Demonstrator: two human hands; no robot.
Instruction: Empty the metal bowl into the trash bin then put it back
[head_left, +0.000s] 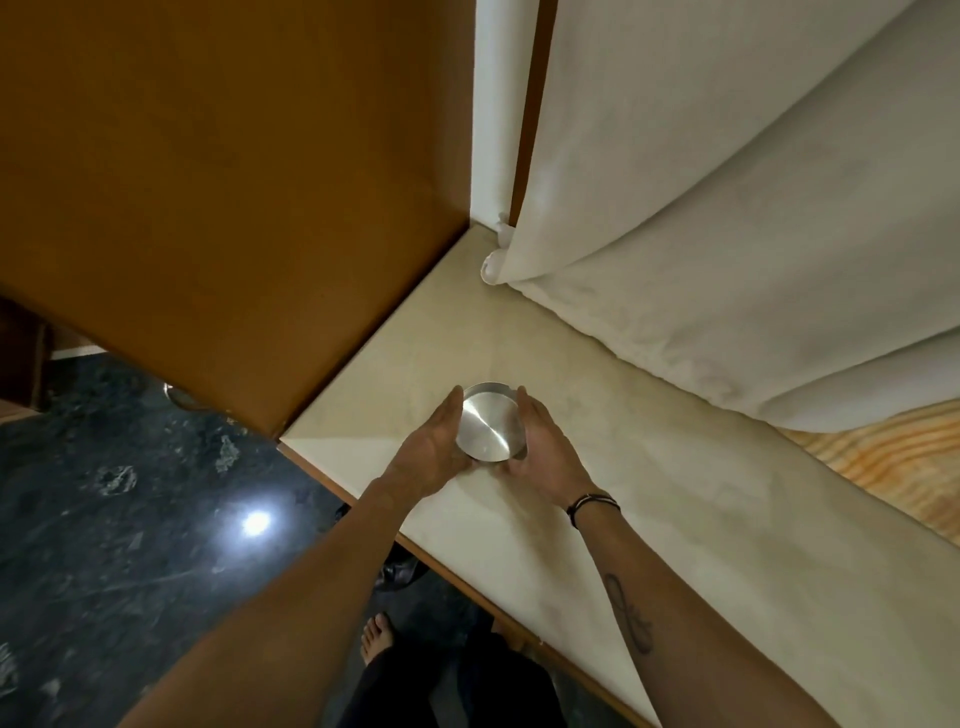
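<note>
A small shiny metal bowl (488, 422) sits between both my hands over the pale cream counter (597, 493), near its left corner. Its flat, bright round face tilts toward me; I cannot tell whether that is the inside or the underside. My left hand (431, 452) cups the bowl's left side, and my right hand (540, 449), with a dark band at the wrist, cups its right side. No contents are visible. A dark bag-like shape (400, 569) shows under the counter edge; I cannot tell whether it is the trash bin.
A brown wooden panel (234, 182) rises at the left and back of the counter. White curtains (727, 208) hang over the counter's back right. Dark polished floor (130, 519) lies at the lower left, with my bare foot (376, 634) near the counter edge.
</note>
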